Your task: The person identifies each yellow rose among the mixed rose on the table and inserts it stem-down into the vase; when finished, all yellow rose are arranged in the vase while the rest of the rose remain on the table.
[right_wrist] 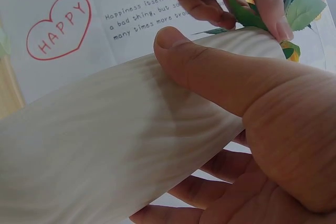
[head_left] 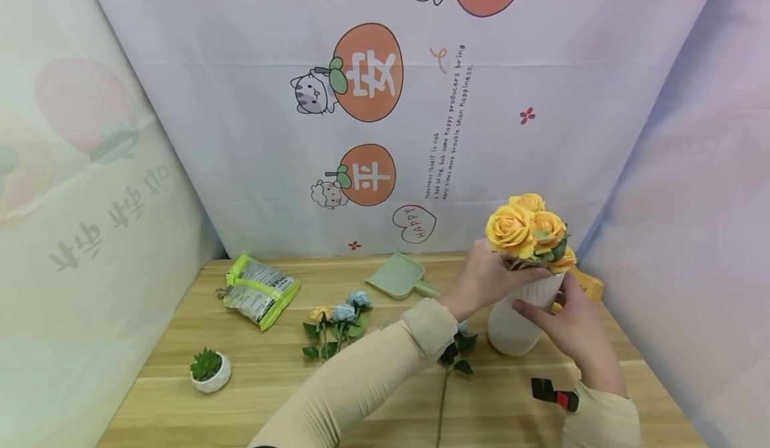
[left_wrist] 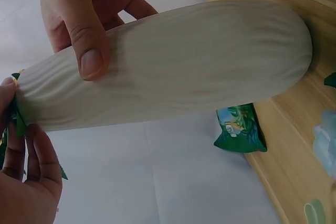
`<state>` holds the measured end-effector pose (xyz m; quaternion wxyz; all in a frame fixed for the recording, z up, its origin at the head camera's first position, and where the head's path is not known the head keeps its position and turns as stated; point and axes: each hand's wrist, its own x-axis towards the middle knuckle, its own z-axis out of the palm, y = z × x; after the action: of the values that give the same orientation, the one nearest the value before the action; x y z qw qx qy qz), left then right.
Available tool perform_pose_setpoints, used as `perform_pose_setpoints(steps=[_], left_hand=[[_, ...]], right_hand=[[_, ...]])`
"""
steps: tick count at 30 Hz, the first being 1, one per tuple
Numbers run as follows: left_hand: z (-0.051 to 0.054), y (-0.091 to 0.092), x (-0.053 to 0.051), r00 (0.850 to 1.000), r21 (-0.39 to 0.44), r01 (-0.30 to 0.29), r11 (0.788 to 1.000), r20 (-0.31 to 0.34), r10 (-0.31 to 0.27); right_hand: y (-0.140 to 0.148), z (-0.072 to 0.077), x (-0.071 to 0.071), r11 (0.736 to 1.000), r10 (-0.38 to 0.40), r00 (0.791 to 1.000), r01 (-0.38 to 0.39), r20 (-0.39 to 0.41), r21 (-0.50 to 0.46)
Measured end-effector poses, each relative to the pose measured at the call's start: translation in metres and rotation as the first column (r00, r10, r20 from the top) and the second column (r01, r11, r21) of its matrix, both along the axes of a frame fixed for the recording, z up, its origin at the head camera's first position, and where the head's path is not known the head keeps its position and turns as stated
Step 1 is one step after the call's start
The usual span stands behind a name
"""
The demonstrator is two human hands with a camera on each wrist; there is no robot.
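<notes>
In the head view, the white vase (head_left: 521,331) has its base at the wooden table (head_left: 162,414), with yellow roses (head_left: 516,227) crowding out of its mouth. The left hand (head_left: 490,277) is at that mouth, its thumb laid across just under the blooms. The right hand (head_left: 574,321) grips the vase from the right. Just left of the vase lies a long-stemmed blue rose (head_left: 463,327), partly hidden by the left forearm; farther left are a pale green dustpan (head_left: 397,275) and a small group of blue and yellow roses (head_left: 343,313). Well left of the vase are a yellow-green packet (head_left: 260,292) and a potted succulent (head_left: 209,371). An orange packet (head_left: 592,287) shows behind the vase

In the left wrist view, the left hand pinches round the base of the yellow roses at the vase's mouth; whether it has stems or leaves one cannot tell. A green packet (left_wrist: 239,129) shows beyond the vase

In the right wrist view, the right thumb presses one side of the vase, with fingers curled against the other
</notes>
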<state>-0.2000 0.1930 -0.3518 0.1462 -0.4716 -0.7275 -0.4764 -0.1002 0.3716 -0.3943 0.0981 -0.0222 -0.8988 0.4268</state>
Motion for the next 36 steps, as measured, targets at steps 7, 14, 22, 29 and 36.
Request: perform_pose_setpoints(steps=[7,14,22,29,36], left_hand=[[-0.003,0.002,0.001,0.998,-0.024,-0.056,0.998,0.018,0.057],[-0.010,0.000,0.000,0.998,0.069,-0.056,0.996,0.007,0.056],[-0.012,-0.001,0.001,0.999,0.105,-0.038,0.994,0.032,0.035],[-0.012,0.001,0.002,0.996,0.063,-0.054,0.997,0.067,0.050],[-0.015,-0.006,0.001,0.997,0.081,0.008,0.997,0.077,-0.014]], right_hand=[[0.000,-0.003,0.000,1.000,-0.010,1.000,0.010,-0.027,0.018],[0.002,-0.003,-0.001,1.000,0.002,1.000,-0.002,-0.028,0.007],[0.002,-0.002,-0.002,1.000,0.006,1.000,-0.006,-0.008,-0.017],[0.001,-0.002,-0.002,1.000,0.001,1.000,-0.001,-0.024,-0.009],[0.001,-0.002,-0.002,1.000,0.004,0.999,-0.004,-0.037,-0.003]])
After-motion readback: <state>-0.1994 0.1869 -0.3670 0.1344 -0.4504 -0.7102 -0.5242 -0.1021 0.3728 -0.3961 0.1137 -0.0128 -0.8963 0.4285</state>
